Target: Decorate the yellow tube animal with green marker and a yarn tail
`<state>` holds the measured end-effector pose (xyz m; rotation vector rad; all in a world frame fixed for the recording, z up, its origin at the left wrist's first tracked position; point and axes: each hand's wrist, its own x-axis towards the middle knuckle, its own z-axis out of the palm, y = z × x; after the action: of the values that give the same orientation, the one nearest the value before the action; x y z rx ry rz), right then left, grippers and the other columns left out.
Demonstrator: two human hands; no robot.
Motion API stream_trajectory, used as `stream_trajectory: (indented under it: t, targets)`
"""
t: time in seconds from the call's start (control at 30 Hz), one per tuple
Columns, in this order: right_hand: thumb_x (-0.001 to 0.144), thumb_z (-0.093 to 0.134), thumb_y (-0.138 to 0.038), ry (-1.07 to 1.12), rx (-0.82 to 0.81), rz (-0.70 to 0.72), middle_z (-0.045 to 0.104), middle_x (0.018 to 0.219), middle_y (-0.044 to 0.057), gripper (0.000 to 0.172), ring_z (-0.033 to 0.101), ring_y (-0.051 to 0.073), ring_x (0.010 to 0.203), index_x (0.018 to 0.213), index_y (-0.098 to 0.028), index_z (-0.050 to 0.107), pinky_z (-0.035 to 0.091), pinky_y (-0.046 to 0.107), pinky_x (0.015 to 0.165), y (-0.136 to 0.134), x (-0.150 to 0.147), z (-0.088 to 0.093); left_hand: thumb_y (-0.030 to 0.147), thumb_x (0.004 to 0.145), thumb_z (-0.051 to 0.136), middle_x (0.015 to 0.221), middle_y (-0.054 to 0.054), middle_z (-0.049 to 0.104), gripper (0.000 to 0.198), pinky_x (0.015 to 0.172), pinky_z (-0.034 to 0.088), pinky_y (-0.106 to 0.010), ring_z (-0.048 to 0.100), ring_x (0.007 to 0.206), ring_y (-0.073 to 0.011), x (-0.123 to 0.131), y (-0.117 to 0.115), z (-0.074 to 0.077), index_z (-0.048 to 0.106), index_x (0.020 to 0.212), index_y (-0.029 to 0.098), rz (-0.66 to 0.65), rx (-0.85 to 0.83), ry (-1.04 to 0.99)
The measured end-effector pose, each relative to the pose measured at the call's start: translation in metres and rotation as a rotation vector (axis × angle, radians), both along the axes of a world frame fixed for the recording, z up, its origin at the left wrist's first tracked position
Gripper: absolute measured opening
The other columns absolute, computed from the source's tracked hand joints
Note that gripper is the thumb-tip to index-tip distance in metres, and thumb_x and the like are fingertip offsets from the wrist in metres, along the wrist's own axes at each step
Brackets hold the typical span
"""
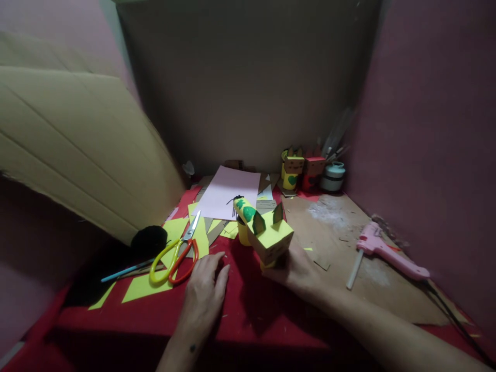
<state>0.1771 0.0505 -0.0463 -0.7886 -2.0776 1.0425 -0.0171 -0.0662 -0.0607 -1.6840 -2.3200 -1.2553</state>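
My right hand [298, 271] is closed around a yellow paper cat figure [271, 235]. The figure has a box-shaped head with two pointed brown ears, and its head is tilted toward me. Behind the head stretch a yellow tube with green shapes [246, 209] and some thin black strands; how these parts join is partly hidden. Palm down on the red cloth [248, 310] rests my left hand [205, 284], holding nothing, with thumb and forefinger apart. Just left of it lie scissors [185, 243] with one yellow and one red handle, blades pointing away, on yellow paper scraps [145, 287].
A pink hot glue gun [387, 250] lies on a cardboard sheet [337, 232] at right, its cord trailing. A yellow cat figure [292, 173], a red one [313, 173] and a pale blue jar [333, 175] stand behind. A large cardboard panel [77, 134] leans at left; a pink sheet [228, 191] lies centrally.
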Motion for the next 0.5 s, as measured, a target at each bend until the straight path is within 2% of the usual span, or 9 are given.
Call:
stream_trajectory:
  t: [0.1, 0.27, 0.4, 0.5]
  targets:
    - [0.068, 0.072, -0.02, -0.012, 0.039, 0.02, 0.064, 0.106, 0.011, 0.04, 0.06, 0.03, 0.097, 0.106, -0.02, 0.06, 0.051, 0.044, 0.081, -0.0017, 0.001, 0.001, 0.037, 0.088, 0.047, 0.096, -0.009, 0.07, 0.027, 0.088, 0.053, -0.046, 0.065, 0.094, -0.0274, 0.0005, 0.0004, 0.0018, 0.066, 0.099, 0.021, -0.006, 0.002, 0.001]
    - [0.077, 0.067, -0.022, 0.015, -0.021, 0.12, 0.062, 0.097, 0.008, 0.022, 0.061, 0.023, 0.085, 0.098, -0.019, 0.061, 0.051, 0.036, 0.071, -0.0045, 0.0026, 0.0029, 0.038, 0.088, 0.048, 0.098, -0.011, 0.07, 0.028, 0.09, 0.052, -0.048, 0.064, 0.096, -0.0287, -0.0005, 0.0008, 0.0012, 0.066, 0.1, 0.02, -0.018, -0.016, -0.012]
    - [0.075, 0.069, -0.021, 0.045, -0.027, 0.14, 0.06, 0.099, 0.009, 0.026, 0.061, 0.024, 0.09, 0.1, -0.018, 0.063, 0.052, 0.037, 0.075, -0.0052, 0.0015, 0.003, 0.042, 0.088, 0.05, 0.106, -0.013, 0.068, 0.037, 0.092, 0.051, -0.049, 0.064, 0.102, -0.0293, -0.0007, 0.0, 0.0002, 0.063, 0.112, 0.017, -0.012, -0.034, -0.042]
    - [0.074, 0.072, -0.021, 0.084, -0.064, 0.16, 0.061, 0.102, 0.01, 0.03, 0.061, 0.025, 0.094, 0.103, -0.017, 0.064, 0.052, 0.038, 0.079, -0.0072, -0.0005, 0.0032, 0.045, 0.084, 0.057, 0.11, -0.012, 0.067, 0.048, 0.09, 0.054, -0.047, 0.066, 0.1, -0.0274, 0.0035, -0.0009, 0.005, 0.056, 0.124, 0.018, -0.067, -0.054, -0.233]
